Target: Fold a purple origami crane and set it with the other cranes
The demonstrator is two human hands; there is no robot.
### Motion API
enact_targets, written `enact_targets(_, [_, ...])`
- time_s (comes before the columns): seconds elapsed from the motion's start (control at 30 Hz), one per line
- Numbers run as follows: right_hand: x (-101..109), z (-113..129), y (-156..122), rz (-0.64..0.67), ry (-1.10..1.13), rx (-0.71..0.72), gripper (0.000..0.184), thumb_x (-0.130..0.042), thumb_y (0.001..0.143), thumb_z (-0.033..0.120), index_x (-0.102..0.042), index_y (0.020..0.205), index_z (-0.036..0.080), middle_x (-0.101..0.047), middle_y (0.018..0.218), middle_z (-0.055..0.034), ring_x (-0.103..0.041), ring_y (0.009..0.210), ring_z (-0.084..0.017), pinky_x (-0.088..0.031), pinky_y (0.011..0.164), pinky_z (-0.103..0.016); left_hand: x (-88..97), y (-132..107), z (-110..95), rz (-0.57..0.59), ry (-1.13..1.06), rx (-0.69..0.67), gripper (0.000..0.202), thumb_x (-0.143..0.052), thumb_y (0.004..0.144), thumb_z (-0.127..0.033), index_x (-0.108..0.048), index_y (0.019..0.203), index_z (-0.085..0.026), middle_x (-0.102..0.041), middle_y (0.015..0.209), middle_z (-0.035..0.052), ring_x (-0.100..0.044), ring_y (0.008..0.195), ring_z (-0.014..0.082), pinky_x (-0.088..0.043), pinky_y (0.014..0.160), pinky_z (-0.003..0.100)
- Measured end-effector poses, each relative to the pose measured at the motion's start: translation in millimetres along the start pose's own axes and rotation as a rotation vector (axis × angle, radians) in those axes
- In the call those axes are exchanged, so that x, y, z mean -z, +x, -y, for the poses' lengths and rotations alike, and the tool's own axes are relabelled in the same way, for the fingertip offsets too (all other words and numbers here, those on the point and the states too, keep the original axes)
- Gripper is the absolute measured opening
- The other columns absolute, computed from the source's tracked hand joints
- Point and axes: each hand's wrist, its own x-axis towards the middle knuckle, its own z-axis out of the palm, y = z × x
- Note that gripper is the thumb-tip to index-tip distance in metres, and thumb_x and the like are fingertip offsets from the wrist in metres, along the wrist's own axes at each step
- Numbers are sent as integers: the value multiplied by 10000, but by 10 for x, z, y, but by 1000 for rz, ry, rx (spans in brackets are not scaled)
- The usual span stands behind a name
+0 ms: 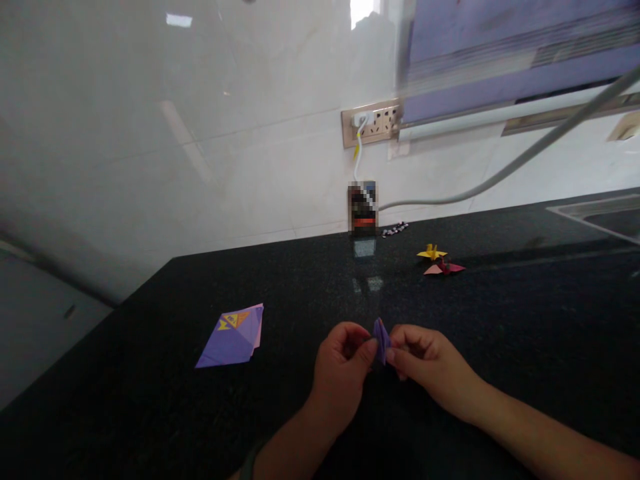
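Observation:
Between my two hands is a small piece of folded purple origami paper (381, 341), standing upright above the dark countertop (300, 280). My left hand (343, 363) pinches its left side between thumb and fingers. On the other side my right hand (425, 353) grips the right edge, thumb in front and fingers curled behind. The fingertips hide part of the folds. Off to the left lies a flat stack of origami paper (227, 343), purple on top with a yellow and orange print and a pink edge showing beneath.
Farther back on the right sit a yellow paper crane (432, 253) and a red-pink paper crane (445, 267). A pixelated device (363, 208) leans against the wall, its white cable running to a socket (371, 124). Beside it lies a beaded strand (395, 229). A sink rim (590, 218) shows far right.

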Motion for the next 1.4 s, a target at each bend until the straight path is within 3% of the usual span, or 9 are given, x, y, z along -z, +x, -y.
enact_targets(0.13, [16, -34, -2, -179, -153, 118, 161, -536, 729, 248, -480, 595, 178, -437, 558, 41, -400, 504, -91, -328, 475, -214, 5, -35, -27, 7, 149, -82, 130, -552, 726, -277, -576, 724, -149, -537, 655, 4, -487, 611, 115, -384, 566, 222])
enact_targets(0.23, [29, -50, -12, -212, -295, 226, 150, -524, 737, 228, -505, 595, 182, -467, 593, 20, -440, 545, -113, -358, 508, -229, 3, -53, -43, 53, 226, -140, 143, -551, 724, -269, -613, 776, -152, -582, 764, 41, -534, 705, 147, -412, 622, 237])
enact_targets(0.4, [38, -33, -29, -186, -478, 363, 161, -493, 761, 189, -512, 601, 183, -476, 592, 7, -462, 551, -119, -374, 523, -239, 7, -58, -37, 56, 346, -208, 132, -520, 743, -231, -620, 793, -162, -600, 774, 48, -553, 705, 152, -427, 617, 239])
enact_targets(0.6, [71, -8, -53, -61, -588, 517, 93, -476, 776, 148, -555, 736, 176, -526, 670, -21, -503, 600, -125, -398, 541, -243, 35, -56, -53, 24, 523, -369, 103, -528, 706, -124, -617, 732, -169, -605, 700, 29, -547, 639, 138, -423, 594, 239])
enact_targets(0.8, [157, 32, -47, 0, -708, 719, 156, -465, 788, 107, -543, 902, 179, -568, 792, -49, -540, 724, -140, -437, 629, -260, 136, -33, -120, 128, 611, -545, 154, -506, 742, -114, -649, 760, -168, -648, 776, 63, -574, 741, 148, -448, 684, 255])
enact_targets(1.03, [181, 6, -59, -112, -759, 772, 276, -478, 784, 155, -507, 1054, 203, -593, 882, -73, -565, 798, -165, -483, 669, -288, 198, -34, -127, 138, 763, -746, 192, -482, 764, -125, -649, 849, -166, -647, 793, 86, -569, 736, 158, -450, 658, 273])
enact_targets(1.23, [196, -28, -58, -119, -809, 798, 250, -484, 786, 143, -532, 1022, 212, -608, 845, -58, -571, 756, -155, -474, 670, -284, 185, -58, -100, 132, 805, -765, 188, -476, 766, -118, -637, 859, -148, -638, 783, 89, -560, 728, 154, -442, 661, 266])
enact_targets(1.4, [184, 17, -70, -108, -786, 778, 148, -501, 758, 126, -542, 884, 192, -580, 780, -48, -553, 704, -151, -457, 631, -280, 170, -57, -91, 93, 787, -726, 156, -489, 765, -129, -638, 813, -128, -635, 761, 90, -561, 723, 145, -436, 668, 246])
